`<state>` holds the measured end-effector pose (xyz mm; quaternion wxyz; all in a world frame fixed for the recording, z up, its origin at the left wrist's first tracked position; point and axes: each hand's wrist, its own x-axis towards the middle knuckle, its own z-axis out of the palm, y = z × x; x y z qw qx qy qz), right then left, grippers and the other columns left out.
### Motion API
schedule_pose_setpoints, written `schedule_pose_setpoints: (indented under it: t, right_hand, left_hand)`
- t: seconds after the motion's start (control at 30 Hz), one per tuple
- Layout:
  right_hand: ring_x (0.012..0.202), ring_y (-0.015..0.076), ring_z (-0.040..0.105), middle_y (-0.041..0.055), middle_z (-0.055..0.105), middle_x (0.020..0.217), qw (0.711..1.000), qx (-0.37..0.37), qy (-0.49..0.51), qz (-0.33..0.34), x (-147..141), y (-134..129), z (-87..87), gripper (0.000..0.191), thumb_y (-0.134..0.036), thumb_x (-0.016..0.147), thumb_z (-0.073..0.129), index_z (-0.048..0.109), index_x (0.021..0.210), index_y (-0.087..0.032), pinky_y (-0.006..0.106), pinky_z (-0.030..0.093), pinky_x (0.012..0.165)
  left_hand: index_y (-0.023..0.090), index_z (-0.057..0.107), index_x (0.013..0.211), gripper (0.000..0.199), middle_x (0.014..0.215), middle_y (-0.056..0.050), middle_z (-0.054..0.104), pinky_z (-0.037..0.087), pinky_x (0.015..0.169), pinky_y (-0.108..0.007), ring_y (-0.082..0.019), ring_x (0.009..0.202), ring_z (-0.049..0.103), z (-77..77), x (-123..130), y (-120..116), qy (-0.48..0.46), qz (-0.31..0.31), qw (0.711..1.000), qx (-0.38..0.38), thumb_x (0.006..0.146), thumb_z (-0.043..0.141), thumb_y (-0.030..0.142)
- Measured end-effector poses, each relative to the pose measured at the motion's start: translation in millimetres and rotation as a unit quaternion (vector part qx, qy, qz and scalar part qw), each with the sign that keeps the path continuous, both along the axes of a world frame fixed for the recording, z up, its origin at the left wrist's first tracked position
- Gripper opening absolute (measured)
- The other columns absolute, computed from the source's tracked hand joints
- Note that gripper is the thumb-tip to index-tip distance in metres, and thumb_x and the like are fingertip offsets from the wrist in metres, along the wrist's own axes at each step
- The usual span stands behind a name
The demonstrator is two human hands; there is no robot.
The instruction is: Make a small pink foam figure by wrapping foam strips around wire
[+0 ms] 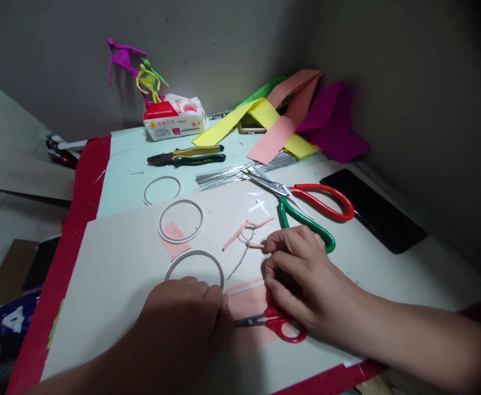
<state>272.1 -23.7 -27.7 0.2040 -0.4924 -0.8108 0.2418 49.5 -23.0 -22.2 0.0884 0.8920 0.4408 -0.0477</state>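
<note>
My left hand [178, 312] is closed in a fist over the lower middle of the sheet, its fingertips hidden from view. My right hand [306, 277] pinches thumb and fingers together to the right. Between the two runs a thin white strip [246, 286], held at both ends, over a pink paper piece [248, 304]. Small red-handled scissors [287, 332] lie on that paper under my right hand. Just beyond my right fingertips rests a twisted wire figure [235, 238], its limbs wrapped in pink. A ring-shaped tape roll [194, 253] touches or lies behind my left hand.
Large scissors [281, 189] with red and green handles lie beside a black phone [375, 211]. Farther back are pliers [199, 159], wires [224, 176], yellow crepe paper [227, 125] and a tissue pack [174, 123] with wrapped figures. Two more rings [181, 202] lie left.
</note>
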Motion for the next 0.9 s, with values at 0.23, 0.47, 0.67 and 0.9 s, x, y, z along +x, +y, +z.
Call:
schedule_pose_setpoints:
  t: [0.23,0.47,0.67,0.9]
  right_hand:
    - [0.099,0.0245,0.042,0.0073,0.052,0.104,1.0,-0.001,-0.007,0.002,1.4,-1.3,-1.1,0.012,-0.014,0.086,0.05,0.057,0.078,-0.018,0.044,0.033,0.083]
    - [0.094,0.0243,0.042,0.0084,0.052,0.102,1.0,0.005,-0.007,0.002,1.2,1.3,-1.4,0.013,-0.014,0.086,0.049,0.057,0.078,-0.018,0.043,0.034,0.08]
    - [0.093,0.0243,0.042,0.009,0.052,0.102,1.0,0.008,-0.017,0.003,0.5,1.3,-1.4,0.013,-0.014,0.086,0.049,0.057,0.077,-0.018,0.043,0.033,0.079]
    - [0.095,0.0248,0.042,0.0085,0.053,0.104,0.999,0.006,-0.035,-0.004,-0.2,1.3,-0.4,0.01,-0.013,0.082,0.052,0.058,0.077,-0.019,0.044,0.032,0.079]
  left_hand:
    - [0.022,0.055,0.056,0.027,0.054,-0.001,0.06,0.028,0.052,-0.032,-0.019,0.05,0.053,0.8,-0.6,0.9,0.026,0.002,0.999,-0.024,0.082,0.046,0.018]
    - [0.023,0.06,0.063,0.029,0.062,-0.004,0.064,0.036,0.054,-0.034,-0.025,0.058,0.058,1.0,-0.2,1.0,0.046,0.006,0.997,-0.056,0.086,0.042,0.021]
    - [0.024,0.062,0.068,0.031,0.068,-0.004,0.066,0.039,0.059,-0.036,-0.025,0.064,0.061,0.3,0.1,2.3,0.036,0.016,0.996,-0.084,0.089,0.04,0.023]
    - [0.023,0.061,0.066,0.03,0.065,-0.004,0.065,0.038,0.056,-0.035,-0.025,0.061,0.059,-1.6,-1.4,1.9,0.039,0.004,0.997,-0.065,0.088,0.04,0.023]
